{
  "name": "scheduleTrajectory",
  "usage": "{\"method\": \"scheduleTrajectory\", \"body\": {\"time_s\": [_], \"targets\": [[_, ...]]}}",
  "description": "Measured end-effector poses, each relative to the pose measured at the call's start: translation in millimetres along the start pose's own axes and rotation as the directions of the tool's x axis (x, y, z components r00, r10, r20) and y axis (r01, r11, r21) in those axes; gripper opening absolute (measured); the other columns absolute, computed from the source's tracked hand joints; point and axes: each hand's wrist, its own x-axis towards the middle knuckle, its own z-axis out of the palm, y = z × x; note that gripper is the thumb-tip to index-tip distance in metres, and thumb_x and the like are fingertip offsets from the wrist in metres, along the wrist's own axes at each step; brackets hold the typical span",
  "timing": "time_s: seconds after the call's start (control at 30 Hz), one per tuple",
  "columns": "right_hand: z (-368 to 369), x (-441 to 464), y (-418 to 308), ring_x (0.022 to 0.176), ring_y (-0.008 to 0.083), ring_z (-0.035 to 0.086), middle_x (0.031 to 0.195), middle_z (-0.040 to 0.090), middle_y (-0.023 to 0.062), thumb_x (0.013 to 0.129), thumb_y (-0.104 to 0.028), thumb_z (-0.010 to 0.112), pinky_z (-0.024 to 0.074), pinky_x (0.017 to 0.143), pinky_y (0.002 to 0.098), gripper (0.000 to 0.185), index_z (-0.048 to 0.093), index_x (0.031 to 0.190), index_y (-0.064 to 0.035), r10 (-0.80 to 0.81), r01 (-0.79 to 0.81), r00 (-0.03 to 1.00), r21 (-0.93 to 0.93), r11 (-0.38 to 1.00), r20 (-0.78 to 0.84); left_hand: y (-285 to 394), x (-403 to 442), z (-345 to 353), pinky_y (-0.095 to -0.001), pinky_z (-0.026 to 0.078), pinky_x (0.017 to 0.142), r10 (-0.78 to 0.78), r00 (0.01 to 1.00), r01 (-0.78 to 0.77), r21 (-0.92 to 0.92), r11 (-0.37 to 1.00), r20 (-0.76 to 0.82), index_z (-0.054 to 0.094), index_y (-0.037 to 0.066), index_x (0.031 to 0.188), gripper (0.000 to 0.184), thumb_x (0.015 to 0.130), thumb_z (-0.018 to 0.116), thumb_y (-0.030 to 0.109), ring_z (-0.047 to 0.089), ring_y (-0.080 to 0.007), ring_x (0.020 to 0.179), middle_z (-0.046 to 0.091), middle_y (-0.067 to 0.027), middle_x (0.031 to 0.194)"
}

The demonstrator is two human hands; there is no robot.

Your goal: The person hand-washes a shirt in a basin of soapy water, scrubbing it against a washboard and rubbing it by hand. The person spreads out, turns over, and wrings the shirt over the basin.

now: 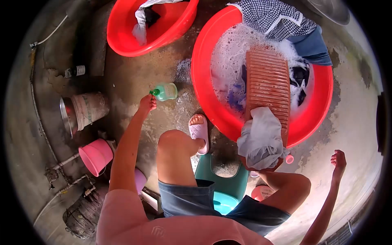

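My left hand (148, 103) is closed at the green top of a pump bottle (166, 92), out over the wet floor left of the big tub. Off to the right, my right hand (338, 159) hangs with its fingers curled and nothing visible in it. A large red tub (200, 77) holds suds (226, 53) and dark wet clothes. A brown ridged washboard (267, 77) leans in it, and a pale wet cloth (261, 136) is bunched on its near end. A checked cloth (269, 16) and a blue cloth (312, 47) drape over the far rim.
Another red basin (175, 28) with some cloth stands at the top. Along the left are a metal-rimmed bucket (87, 109), a pink bucket (96, 157), a dark bottle (75, 71) and pipes. A green plastic stool (222, 177) is beneath me, near a pink slipper (199, 134) on my foot.
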Motion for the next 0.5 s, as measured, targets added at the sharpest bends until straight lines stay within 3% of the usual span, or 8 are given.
{"method": "scheduleTrajectory", "body": {"time_s": [0.07,0.2,0.23,0.27,0.33,0.4,0.5], "targets": [[16,30,-18,0.064,0.0061,0.044,0.072,0.048,-0.0014,0.09,-0.026,0.043,0.0358,0.057,0.0197,0.026,0.057,0.095,-0.0043,-0.134,0.135,0.99,0.024,0.991,-0.041,-14,-8,1,-0.0258,0.043,0.049,0.072,0.991,-0.061,0.095,0.994,-0.115,0.049,0.011,0.08,0.027,0.091,0.043,0.035,0.049,-0.0129,0.054,0.051,-0.0016,0.067],[32,7,-45,0.063,0.0055,0.047,0.069,0.052,-0.0017,0.092,-0.022,0.043,0.0378,0.059,0.0196,0.023,0.058,0.093,-0.0041,-0.338,0.339,0.941,0.034,0.94,-0.038,-42,13,-6,-0.0268,0.042,0.045,0.175,0.974,-0.18,-0.025,0.983,-0.143,0.049,0.01,0.076,0.03,0.091,0.044,0.035,0.049,-0.0149,0.05,0.052,-0.004,0.062],[33,-15,-46,0.063,0.006,0.048,0.07,0.053,-0.0011,0.092,-0.022,0.044,0.0385,0.06,0.0199,0.023,0.058,0.093,-0.0039,-0.353,0.355,0.934,0.017,0.935,-0.06,-48,22,-14,-0.0273,0.039,0.042,0.212,0.972,-0.221,-0.093,0.971,-0.103,0.049,0.01,0.074,0.03,0.09,0.045,0.035,0.048,-0.0153,0.049,0.051,-0.0042,0.06],[33,-45,-48,0.063,0.0068,0.048,0.07,0.053,-0.0002,0.092,-0.022,0.044,0.0388,0.06,0.0203,0.023,0.058,0.093,-0.0036,-0.356,0.36,0.929,0.027,0.933,-0.101,-53,34,-25,-0.0274,0.038,0.041,0.175,0.985,-0.168,-0.262,0.95,0.005,0.049,0.01,0.073,0.029,0.089,0.048,0.034,0.047,-0.0154,0.048,0.051,-0.0046,0.06],[24,-103,-27,0.062,0.0077,0.048,0.068,0.054,0.001,0.091,-0.022,0.046,0.0388,0.058,0.0209,0.023,0.058,0.091,-0.0026,-0.308,0.321,0.944,0.104,0.941,-0.121,-71,36,-30,-0.0262,0.038,0.041,0.236,0.971,-0.24,-0.139,0.961,-0.039,0.048,0.01,0.073,0.027,0.089,0.047,0.031,0.046,-0.0147,0.047,0.05,-0.0042,0.06],[2,-164,-6,0.059,0.0076,0.047,0.065,0.053,0.0007,0.091,-0.022,0.047,0.0384,0.056,0.0208,0.023,0.058,0.089,-0.0026,-0.264,0.273,0.958,0.078,0.959,-0.111,-75,20,-13,-0.0258,0.04,0.042,0.218,0.965,-0.244,-0.182,0.953,-0.147,0.048,0.009,0.073,0.026,0.09,0.045,0.029,0.046,-0.0142,0.047,0.05,-0.0036,0.06],[-43,-243,16,0.056,0.0067,0.045,0.062,0.052,-0.0006,0.091,-0.025,0.047,0.0366,0.052,0.0201,0.024,0.059,0.089,-0.0043,-0.313,0.32,0.896,-0.028,0.947,-0.315,-64,7,-14,-0.026,0.042,0.042,0.239,0.967,-0.252,-0.181,0.951,-0.089,0.047,0.009,0.072,0.026,0.091,0.043,0.028,0.047,-0.0135,0.047,0.05,-0.003,0.06]]}}
